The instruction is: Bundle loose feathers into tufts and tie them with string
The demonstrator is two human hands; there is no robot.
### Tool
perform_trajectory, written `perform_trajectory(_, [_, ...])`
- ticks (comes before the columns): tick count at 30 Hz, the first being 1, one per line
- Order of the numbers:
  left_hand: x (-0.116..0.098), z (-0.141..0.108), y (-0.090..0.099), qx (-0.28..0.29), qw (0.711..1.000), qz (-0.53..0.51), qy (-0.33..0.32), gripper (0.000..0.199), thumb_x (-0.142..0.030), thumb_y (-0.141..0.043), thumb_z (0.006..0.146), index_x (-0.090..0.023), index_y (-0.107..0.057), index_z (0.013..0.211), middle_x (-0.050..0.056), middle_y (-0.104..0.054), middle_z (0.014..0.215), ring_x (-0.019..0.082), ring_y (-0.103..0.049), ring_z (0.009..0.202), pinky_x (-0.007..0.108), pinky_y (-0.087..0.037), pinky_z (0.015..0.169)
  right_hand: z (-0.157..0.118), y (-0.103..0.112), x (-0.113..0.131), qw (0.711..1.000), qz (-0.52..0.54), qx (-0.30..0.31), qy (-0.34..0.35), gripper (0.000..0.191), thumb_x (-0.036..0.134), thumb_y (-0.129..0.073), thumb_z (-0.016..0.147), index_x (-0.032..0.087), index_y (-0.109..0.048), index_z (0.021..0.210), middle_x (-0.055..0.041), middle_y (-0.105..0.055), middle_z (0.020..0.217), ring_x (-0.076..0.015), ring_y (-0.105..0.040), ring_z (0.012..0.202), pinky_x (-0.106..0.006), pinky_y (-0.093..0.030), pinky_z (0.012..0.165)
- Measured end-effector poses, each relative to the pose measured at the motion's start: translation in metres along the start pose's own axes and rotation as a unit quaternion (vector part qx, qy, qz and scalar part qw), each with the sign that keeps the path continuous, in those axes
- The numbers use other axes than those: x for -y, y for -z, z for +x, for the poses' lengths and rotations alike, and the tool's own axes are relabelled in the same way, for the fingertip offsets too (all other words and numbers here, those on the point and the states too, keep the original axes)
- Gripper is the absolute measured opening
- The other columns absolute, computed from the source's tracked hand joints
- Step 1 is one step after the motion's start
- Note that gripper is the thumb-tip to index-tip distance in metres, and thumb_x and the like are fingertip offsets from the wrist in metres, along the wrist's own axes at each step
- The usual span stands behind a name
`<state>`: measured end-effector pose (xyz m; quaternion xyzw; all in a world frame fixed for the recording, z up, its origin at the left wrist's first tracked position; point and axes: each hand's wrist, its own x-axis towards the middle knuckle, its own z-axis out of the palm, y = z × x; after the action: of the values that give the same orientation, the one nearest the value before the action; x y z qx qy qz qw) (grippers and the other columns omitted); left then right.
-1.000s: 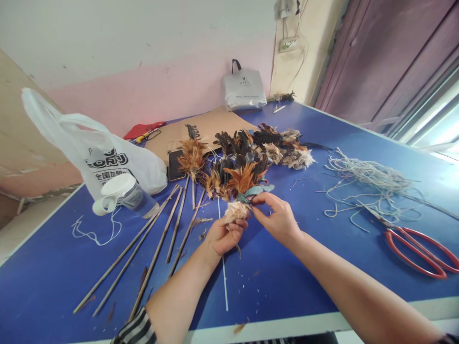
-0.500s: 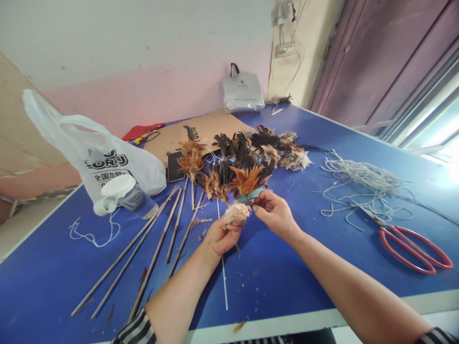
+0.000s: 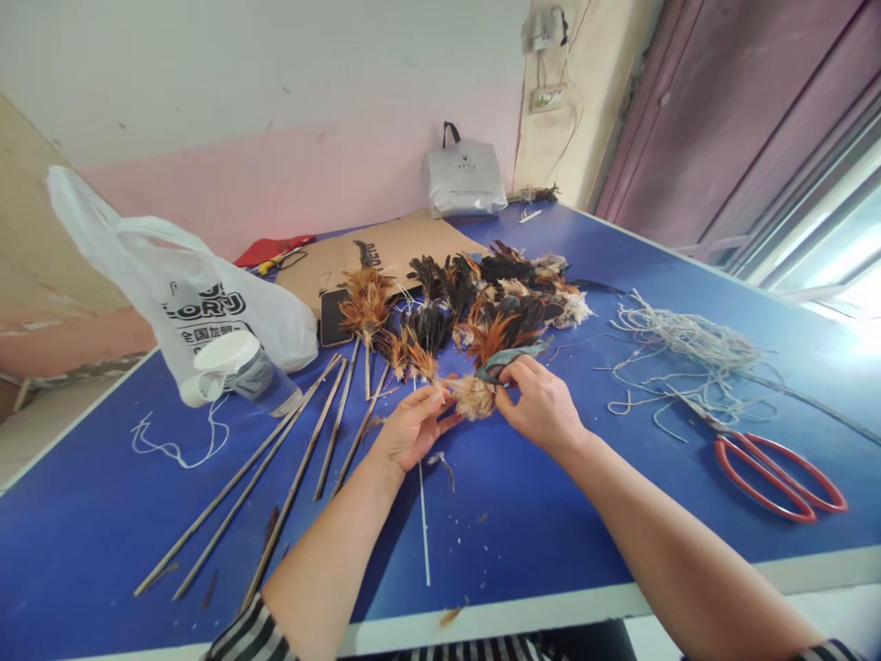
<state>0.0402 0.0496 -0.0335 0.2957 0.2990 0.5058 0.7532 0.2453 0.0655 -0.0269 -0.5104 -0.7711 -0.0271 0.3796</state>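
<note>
A bundle of orange and dark feathers (image 3: 490, 338) with a pale fluffy base (image 3: 473, 397) lies between my hands near the middle of the blue table. My right hand (image 3: 543, 399) is closed on the grey-green strip (image 3: 513, 360) around the bundle's neck. At the left of the fluffy base, my left hand (image 3: 417, 424) has its thumb and fingers pinched together; what they hold, if anything, is too small to make out. Other feather bundles (image 3: 430, 326) lie just beyond both hands. A small loose feather (image 3: 442, 466) rests below my left hand.
Thin sticks (image 3: 295, 487), a clear jar (image 3: 258, 378) and a white plastic bag (image 3: 227, 308) are at left. Red-handled scissors (image 3: 777, 473) and tangled string (image 3: 695, 335) lie at right. Behind are cardboard (image 3: 406, 237), a phone (image 3: 336, 317) and a silver bag (image 3: 466, 179).
My left hand has moved off the fluffy base, slightly left. My right hand and the bundle have shifted right, and the bundle now tilts further right. A small feather has appeared below my left hand.
</note>
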Motion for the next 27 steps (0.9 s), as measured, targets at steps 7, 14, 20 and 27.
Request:
perform_trajectory(7, [0.005, -0.001, -0.008, -0.028, 0.997, 0.076, 0.004, 0.019, -0.02, -0.078, 0.059, -0.011, -0.062, 0.061, 0.006, -0.067, 0.087, 0.015, -0.061, 0.081, 0.034, -0.044, 0.085, -0.002, -0.001, 0.008, 0.999, -0.03, 0.011, 0.031, 0.003, 0.016, -0.051, 0.072, 0.018, -0.052, 0.073, -0.0042, -0.058, 0.074, -0.0165, -0.054, 0.069, -0.026, -0.04, 0.063])
perform_trajectory(14, [0.025, -0.005, -0.008, 0.026, 0.996, 0.056, 0.07, 0.02, -0.023, -0.077, 0.062, -0.012, -0.064, 0.072, 0.001, -0.06, 0.066, 0.01, -0.056, 0.063, 0.028, -0.044, 0.068, -0.006, -0.005, 0.026, 0.991, 0.128, 0.01, 0.027, 0.008, 0.012, -0.049, 0.072, 0.018, -0.054, 0.074, -0.0035, -0.058, 0.073, -0.0137, -0.054, 0.064, -0.026, -0.044, 0.062])
perform_trajectory(20, [0.021, -0.003, -0.004, 0.048, 0.998, 0.03, 0.038, 0.023, -0.026, -0.077, 0.061, -0.013, -0.063, 0.074, 0.001, -0.057, 0.065, 0.008, -0.052, 0.058, 0.023, -0.038, 0.06, -0.001, 0.006, 0.024, 0.956, 0.287, 0.005, -0.05, 0.009, 0.016, -0.058, 0.07, 0.018, -0.059, 0.079, -0.0016, -0.061, 0.073, -0.0122, -0.055, 0.061, -0.025, -0.046, 0.057])
perform_trajectory(27, [0.015, -0.002, 0.002, 0.075, 0.988, 0.132, -0.001, 0.025, -0.028, -0.077, 0.061, -0.012, -0.059, 0.063, -0.001, -0.054, 0.062, 0.007, -0.048, 0.058, 0.022, -0.034, 0.06, 0.001, 0.016, 0.022, 0.966, 0.259, -0.005, 0.014, 0.006, 0.016, -0.058, 0.073, 0.019, -0.062, 0.074, -0.004, -0.063, 0.08, -0.016, -0.059, 0.075, -0.03, -0.047, 0.07])
